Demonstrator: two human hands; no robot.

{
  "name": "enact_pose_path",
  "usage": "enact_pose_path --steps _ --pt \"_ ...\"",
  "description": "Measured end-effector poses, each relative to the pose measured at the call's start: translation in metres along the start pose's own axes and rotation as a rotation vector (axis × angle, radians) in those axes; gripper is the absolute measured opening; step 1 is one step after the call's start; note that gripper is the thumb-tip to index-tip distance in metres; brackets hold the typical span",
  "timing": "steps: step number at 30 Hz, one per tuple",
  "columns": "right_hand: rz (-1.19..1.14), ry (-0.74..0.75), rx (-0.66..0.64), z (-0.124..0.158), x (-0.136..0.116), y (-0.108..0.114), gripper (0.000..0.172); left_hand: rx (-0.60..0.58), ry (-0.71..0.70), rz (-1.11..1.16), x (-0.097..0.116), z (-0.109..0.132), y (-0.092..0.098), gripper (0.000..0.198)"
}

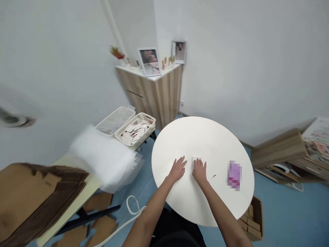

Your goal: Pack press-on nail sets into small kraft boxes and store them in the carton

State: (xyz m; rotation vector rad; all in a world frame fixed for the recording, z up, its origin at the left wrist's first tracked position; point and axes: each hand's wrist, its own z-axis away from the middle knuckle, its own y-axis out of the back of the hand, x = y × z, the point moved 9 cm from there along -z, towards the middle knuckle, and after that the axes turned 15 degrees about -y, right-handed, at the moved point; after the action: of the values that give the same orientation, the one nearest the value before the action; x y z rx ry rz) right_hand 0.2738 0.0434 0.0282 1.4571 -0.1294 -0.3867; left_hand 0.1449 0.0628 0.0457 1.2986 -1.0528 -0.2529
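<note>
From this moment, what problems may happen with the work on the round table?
The small dark spot on the table might smear the white piece under the right hand if that piece slides sideways. The white cord, which appears close to the left forearm, could perhaps snag it.

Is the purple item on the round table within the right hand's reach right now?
Likely yes: the right hand is at the same round table, and only a small dark mark shows between it and the purple item.
</note>
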Motion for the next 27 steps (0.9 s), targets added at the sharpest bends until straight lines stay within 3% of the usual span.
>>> enact_pose_path --steps 3,7,12,16,19,22,27 --pt "-0.037 0.142 0.001 0.001 -0.061 0.004 0.056 0.105 0.154 0.016 -0.037 0.059 0.041 0.040" --pt "-0.079 0.414 -0.072 0.028 -0.190 0.002 0.048 0.314 0.352 0.003 -0.089 0.173 0.109 0.036" --pt "-0.149 0.773 -0.150 0.116 -0.369 -0.001 0.042 0.563 0.582 -0.109 -0.126 0.357 0.197 0.031" --pt "-0.217 1.000 -0.194 0.195 -0.481 -0.004 0.041 0.632 0.755 -0.284 -0.136 0.482 0.255 0.027" --pt "-0.265 1.147 -0.202 0.241 -0.545 -0.001 0.043 0.556 0.890 -0.410 -0.146 0.545 0.285 0.027" --pt "-0.295 1.260 -0.212 0.274 -0.596 0.000 0.043 0.471 1.058 -0.491 -0.163 0.593 0.302 0.036" --pt "-0.164 1.385 -0.260 0.304 -0.652 -0.018 0.056 0.393 1.201 -0.380 -0.196 0.637 0.303 0.064"
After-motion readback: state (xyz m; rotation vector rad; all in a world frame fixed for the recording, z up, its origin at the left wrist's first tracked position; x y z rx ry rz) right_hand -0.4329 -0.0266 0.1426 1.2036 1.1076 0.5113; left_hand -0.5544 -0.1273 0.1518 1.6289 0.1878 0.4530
